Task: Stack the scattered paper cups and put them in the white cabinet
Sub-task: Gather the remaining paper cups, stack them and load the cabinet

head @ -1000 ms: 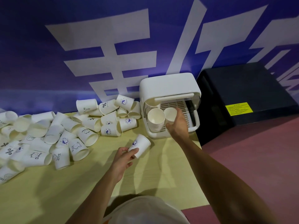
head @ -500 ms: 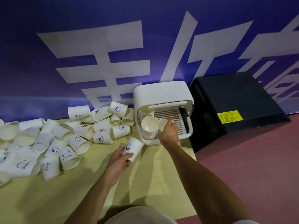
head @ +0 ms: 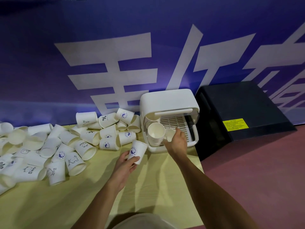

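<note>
The white cabinet (head: 168,100) stands at the table's right end with its front open and a slatted rack inside. A stack of paper cups (head: 156,133) lies on its side in the left of the opening, mouth toward me. My right hand (head: 177,142) reaches into the opening and grips a second cup stack (head: 169,135) beside the first. My left hand (head: 125,164) holds a single printed paper cup (head: 137,150) just in front of the cabinet. Several loose cups (head: 66,144) lie scattered over the left half of the table.
The table has a yellow cloth (head: 82,204). A blue wall banner with white characters (head: 115,63) runs right behind it. A black box (head: 239,116) with a yellow label sits right of the cabinet on the reddish floor (head: 264,171).
My right hand has stayed at the cabinet opening with the cup stack, shifting slightly. My left hand keeps its single cup. The camera has tilted and shifted a little.
</note>
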{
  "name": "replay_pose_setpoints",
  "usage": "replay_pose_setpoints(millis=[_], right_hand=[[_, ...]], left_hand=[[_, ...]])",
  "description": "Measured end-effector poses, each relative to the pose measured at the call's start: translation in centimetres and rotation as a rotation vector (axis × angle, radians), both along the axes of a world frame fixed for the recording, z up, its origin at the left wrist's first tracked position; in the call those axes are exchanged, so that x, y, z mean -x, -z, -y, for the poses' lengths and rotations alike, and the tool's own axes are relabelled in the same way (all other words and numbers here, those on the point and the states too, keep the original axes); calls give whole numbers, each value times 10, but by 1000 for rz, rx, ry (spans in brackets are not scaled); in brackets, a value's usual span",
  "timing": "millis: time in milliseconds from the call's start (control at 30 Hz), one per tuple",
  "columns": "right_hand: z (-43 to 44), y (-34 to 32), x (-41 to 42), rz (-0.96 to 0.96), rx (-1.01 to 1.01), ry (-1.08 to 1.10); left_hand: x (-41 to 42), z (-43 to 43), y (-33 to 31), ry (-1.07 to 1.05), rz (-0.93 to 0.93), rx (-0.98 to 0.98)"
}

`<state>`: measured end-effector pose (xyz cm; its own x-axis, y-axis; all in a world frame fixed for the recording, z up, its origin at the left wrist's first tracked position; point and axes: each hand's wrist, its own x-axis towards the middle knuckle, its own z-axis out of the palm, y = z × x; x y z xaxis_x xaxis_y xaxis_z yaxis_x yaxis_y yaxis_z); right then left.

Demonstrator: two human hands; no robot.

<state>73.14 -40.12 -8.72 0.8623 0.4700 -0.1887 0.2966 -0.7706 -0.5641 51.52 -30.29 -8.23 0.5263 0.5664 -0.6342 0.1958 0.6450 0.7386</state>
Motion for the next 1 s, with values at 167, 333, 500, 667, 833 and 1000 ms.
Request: replay_pose_setpoints(millis=[167, 333, 500, 667, 833, 1000], right_hand=[[19, -8, 21, -30, -298, 164], [24, -21, 53, -251, -419, 159], [13, -30, 79, -470, -494, -41], [5, -30, 87, -505, -491, -73], [12, -30, 82, -420, -561, -70], [34, -37, 69, -383, -787, 111]], left_hand=[[2, 1, -3, -46, 17, -13], [0, 6, -9, -49, 20, -41], [4, 12, -16, 87, 46, -75], [8, 15, -21, 194, 60, -119], [7, 15, -21, 215, 52, -121], [7, 13, -14, 160, 11, -76]])
